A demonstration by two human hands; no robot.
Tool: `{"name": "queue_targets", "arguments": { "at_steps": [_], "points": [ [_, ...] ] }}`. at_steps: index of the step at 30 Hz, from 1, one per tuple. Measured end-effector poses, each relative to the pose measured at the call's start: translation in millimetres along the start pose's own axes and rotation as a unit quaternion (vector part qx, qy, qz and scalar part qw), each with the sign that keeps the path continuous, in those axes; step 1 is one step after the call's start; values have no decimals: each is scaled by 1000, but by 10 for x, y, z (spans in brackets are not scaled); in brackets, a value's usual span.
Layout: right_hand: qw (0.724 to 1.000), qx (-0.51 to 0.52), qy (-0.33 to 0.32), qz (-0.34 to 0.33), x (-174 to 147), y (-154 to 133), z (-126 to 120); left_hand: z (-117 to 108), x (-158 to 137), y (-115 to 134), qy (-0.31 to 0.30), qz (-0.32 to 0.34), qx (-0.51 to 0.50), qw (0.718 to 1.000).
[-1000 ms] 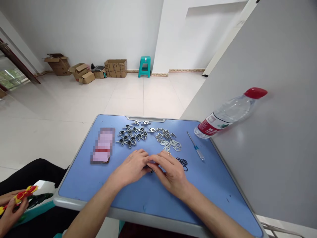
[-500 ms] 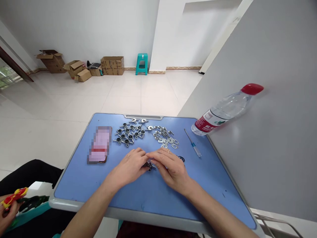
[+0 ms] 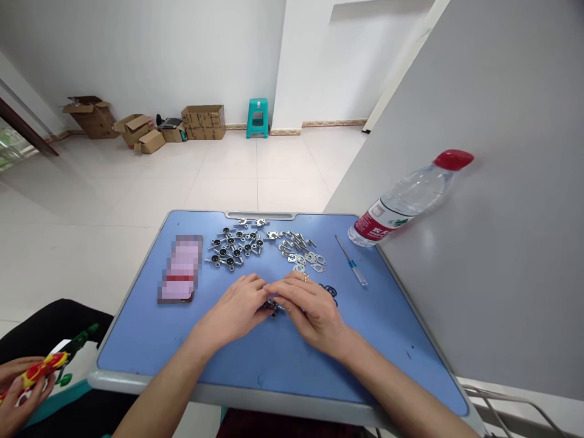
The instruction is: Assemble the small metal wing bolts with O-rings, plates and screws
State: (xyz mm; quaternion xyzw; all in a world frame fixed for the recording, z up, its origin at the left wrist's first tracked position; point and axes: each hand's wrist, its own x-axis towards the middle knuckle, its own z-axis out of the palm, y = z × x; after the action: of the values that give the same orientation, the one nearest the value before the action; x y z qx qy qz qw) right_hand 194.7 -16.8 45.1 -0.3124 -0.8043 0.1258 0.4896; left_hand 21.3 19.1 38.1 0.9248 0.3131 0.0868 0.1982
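My left hand [image 3: 238,306] and my right hand [image 3: 314,309] meet over the near middle of the blue table [image 3: 255,359]. Between their fingertips is a small metal fitting [image 3: 272,310], mostly covered by the fingers. Both hands are closed around it, the right with thumb and forefinger pinched from above. Beyond my left hand lies a group of metal fittings with black round centres [image 3: 231,242]. Flat metal plates [image 3: 314,260] and small metal levers [image 3: 296,240] lie past my right hand. Black rings [image 3: 330,292] show just beside its knuckles.
A screwdriver [image 3: 351,261] and a water bottle with a red cap [image 3: 396,204] are on the right, near a grey panel [image 3: 511,243]. A blurred phone [image 3: 182,267] lies left. At lower left, another person's hands [image 3: 27,395] hold a red and yellow toy [image 3: 45,368].
My hands stay together on the fitting with hardly any finger movement. The view has shifted slightly. The other person's toy has moved right, and a second hand now shows on it.
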Motion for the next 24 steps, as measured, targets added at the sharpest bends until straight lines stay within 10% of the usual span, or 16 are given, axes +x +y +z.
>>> {"name": "queue_targets", "arguments": {
  "at_steps": [24],
  "points": [
    [1000, -12, -19, -1, -27, 10, -44, 5, -3, -34, -13, 0, -26, 1000]
  ]
}}
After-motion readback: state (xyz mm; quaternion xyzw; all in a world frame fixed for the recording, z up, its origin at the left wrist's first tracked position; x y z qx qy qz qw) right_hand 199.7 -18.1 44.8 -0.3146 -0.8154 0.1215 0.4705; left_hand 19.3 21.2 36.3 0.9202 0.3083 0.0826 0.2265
